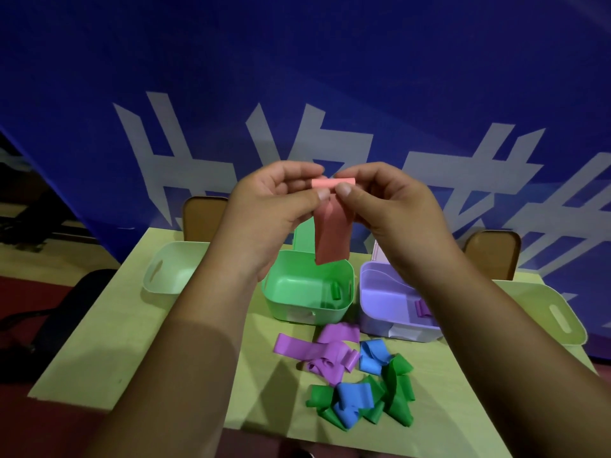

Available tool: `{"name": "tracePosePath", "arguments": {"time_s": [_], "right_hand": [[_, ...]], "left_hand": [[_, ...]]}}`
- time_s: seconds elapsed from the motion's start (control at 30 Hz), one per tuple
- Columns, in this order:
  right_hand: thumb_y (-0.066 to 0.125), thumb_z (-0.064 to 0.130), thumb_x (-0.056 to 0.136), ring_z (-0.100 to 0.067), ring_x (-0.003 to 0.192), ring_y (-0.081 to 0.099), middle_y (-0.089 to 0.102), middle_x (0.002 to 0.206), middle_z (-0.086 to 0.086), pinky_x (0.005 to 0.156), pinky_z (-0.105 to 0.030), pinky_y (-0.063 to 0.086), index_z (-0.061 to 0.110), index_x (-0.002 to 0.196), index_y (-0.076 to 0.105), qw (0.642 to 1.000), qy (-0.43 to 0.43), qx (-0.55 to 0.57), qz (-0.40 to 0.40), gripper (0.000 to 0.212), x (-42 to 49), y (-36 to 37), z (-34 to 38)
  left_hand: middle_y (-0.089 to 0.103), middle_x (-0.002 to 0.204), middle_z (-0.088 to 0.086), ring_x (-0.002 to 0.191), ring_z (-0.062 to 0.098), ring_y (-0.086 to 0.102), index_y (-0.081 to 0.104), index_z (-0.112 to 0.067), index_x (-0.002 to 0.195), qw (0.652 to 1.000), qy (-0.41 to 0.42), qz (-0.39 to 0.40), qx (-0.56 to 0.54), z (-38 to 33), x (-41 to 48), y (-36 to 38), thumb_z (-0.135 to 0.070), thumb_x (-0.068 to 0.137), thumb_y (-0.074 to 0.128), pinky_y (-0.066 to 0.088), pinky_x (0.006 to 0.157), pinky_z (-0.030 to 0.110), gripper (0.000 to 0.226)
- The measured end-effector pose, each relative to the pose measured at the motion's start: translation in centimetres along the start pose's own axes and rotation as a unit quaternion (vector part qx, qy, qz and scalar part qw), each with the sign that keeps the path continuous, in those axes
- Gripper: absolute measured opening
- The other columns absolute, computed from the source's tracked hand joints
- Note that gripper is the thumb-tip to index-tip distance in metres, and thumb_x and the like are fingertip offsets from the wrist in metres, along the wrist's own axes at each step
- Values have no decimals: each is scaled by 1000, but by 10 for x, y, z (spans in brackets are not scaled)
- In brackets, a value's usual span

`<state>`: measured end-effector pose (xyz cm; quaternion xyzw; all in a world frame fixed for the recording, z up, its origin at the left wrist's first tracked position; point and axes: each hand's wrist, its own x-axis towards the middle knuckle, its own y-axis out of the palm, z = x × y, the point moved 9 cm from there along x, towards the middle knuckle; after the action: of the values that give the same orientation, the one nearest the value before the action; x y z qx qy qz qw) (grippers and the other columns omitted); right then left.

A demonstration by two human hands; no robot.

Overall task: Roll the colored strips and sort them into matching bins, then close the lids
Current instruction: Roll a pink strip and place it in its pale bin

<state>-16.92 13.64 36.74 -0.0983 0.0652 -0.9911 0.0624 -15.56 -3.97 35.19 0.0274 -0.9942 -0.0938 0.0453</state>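
Presently the pink strip [331, 239], pinched at its rolled top by the left hand [277, 200] and the right hand [386, 203] above the green bin [281, 295], is best wound tightly with edges kept aligned, its matching bin possibly hidden from view.

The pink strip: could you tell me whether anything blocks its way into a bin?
Nothing visible does: the pink strip, pinched by the left hand and right hand, hangs above the open green bin. However, no pink bin is visible.
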Motion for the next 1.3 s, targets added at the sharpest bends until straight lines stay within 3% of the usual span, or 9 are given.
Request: {"name": "tracePosePath", "arguments": {"time_s": [0.2,0.37,0.47,0.57,0.77,0.9,1.07,1.17,1.3], "right_hand": [[74,9,98,-17,89,71,74,103,-17,81,-25,61,13,116,75,1000,-5,7,-6,19,1,-8,2],[74,3,96,-32,100,74,75,103,-17,95,-42,62,15,117,75,1000,1,31,-2,24,5,-21,-4],[76,17,97,-46,108,70,71,110,-24,101,-58,59,19,115,77,999,8,47,-6,19,3,-31,-9],[71,29,101,-38,101,72,77,108,-14,98,-57,61,22,112,80,999,9,27,-32,15,0,-46,-12],[73,24,100,-29,101,73,78,106,-6,100,-61,58,24,113,80,998,9,14,-61,15,-2,-80,-19],[73,15,101,-25,101,74,77,103,-11,100,-57,59,20,115,78,997,14,22,-79,16,-3,-109,-23],[74,14,99,-29,103,76,76,106,-13,100,-49,61,19,121,75,994,46,40,-94,22,-7,-151,-37],[73,17,100,-24,99,77,77,109,-14,92,-39,65,13,125,73,993,69,56,-73,25,-10,-170,-46],[69,21,103,-8,81,73,78,94,-1,81,-28,62,14,124,73,993,79,49,-72,22,-16,-207,-59]], "left_hand": [[81,112,10,108,26,80,77,-12,117,1000,-8,-3,-4,6,3,7,-11,99,76,64,96,43,18],[79,110,12,106,29,78,79,-17,114,1000,16,6,4,7,9,19,-8,97,78,65,95,45,19],[80,110,12,108,29,78,78,-16,116,999,28,14,4,7,11,30,-5,96,77,64,95,43,23],[80,110,9,111,27,77,78,-15,115,999,29,24,2,11,13,42,0,95,76,64,96,40,25],[80,111,11,112,29,77,74,-13,121,999,1,48,-17,22,21,75,1,95,76,62,97,40,30],[81,111,15,110,33,78,77,-12,113,998,-17,58,-8,32,28,104,-13,97,79,61,101,50,16],[80,111,13,111,34,77,82,-20,109,999,-8,43,24,45,37,140,-21,85,84,62,101,53,24],[80,109,13,109,32,77,82,-20,108,999,-4,43,25,53,42,163,-13,86,85,62,100,50,24],[81,104,10,100,25,78,80,-15,109,998,5,41,55,61,46,203,0,88,83,64,97,44,26]]}}
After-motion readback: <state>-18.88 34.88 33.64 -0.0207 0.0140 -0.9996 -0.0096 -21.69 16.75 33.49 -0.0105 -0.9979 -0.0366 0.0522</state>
